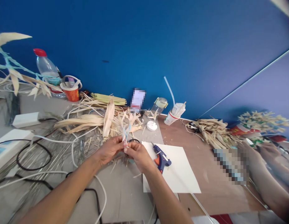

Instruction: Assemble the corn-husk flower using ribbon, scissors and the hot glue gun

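My left hand and my right hand meet near the middle of the view, fingertips close together. Both pinch the lower end of a small bundle of wire stems, wrapped in pale blue and white, with pale husk pieces at its top. Behind it lie dried corn husks in a loose pile. Just right of my right hand, a blue glue gun with an orange trigger rests on a white sheet.
Cables and thin wires cover the left side, near a white power strip. At the back stand a bottle, a red cup and a white cup. Another person's arm reaches in at right, beside more husks.
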### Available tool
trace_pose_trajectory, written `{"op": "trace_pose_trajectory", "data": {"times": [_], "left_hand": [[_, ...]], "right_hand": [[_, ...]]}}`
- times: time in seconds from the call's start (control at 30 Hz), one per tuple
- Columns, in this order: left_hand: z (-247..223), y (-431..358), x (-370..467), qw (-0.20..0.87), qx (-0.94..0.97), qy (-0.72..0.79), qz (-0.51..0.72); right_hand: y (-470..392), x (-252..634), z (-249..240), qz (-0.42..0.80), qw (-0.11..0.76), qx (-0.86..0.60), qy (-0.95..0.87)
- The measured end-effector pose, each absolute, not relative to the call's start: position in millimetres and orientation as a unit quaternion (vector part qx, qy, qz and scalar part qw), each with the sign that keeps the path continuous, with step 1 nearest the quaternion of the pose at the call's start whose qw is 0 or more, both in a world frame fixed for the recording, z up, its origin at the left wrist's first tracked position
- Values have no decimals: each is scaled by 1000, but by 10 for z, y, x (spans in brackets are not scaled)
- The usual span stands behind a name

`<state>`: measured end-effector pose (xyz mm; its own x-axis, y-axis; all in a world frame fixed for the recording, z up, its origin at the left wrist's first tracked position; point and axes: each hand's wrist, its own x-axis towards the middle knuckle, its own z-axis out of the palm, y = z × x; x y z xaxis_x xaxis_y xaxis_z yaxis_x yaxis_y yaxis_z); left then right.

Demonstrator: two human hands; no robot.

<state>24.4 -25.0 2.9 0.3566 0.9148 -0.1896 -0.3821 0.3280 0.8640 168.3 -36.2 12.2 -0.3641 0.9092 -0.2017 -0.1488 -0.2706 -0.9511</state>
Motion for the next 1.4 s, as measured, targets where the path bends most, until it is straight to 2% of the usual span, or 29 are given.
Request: {"op": "trace_pose_trajectory", "data": {"times": [0.13,0.23,0.43,0.57,0.7,1.0,1.2,1.4], "left_hand": [[-35,-239,283,665,427,430,436],[-33,-263,310,677,418,431,426],[37,-286,314,739,368,360,434],[51,-269,304,722,361,360,468],[82,-277,313,753,350,318,457],[61,-238,311,669,391,389,499],[-15,-213,296,630,427,407,504],[20,-221,316,626,441,405,500]], "right_hand": [[-366,1678,151,566,377,-481,-553],[-383,1659,184,479,368,-526,-599],[-381,1675,188,557,368,-476,-572],[-367,1681,145,597,401,-455,-525],[-365,1663,109,626,444,-444,-463],[-349,1658,115,650,465,-430,-420],[-364,1672,116,622,457,-426,-473],[-346,1666,113,646,473,-423,-424]]}}
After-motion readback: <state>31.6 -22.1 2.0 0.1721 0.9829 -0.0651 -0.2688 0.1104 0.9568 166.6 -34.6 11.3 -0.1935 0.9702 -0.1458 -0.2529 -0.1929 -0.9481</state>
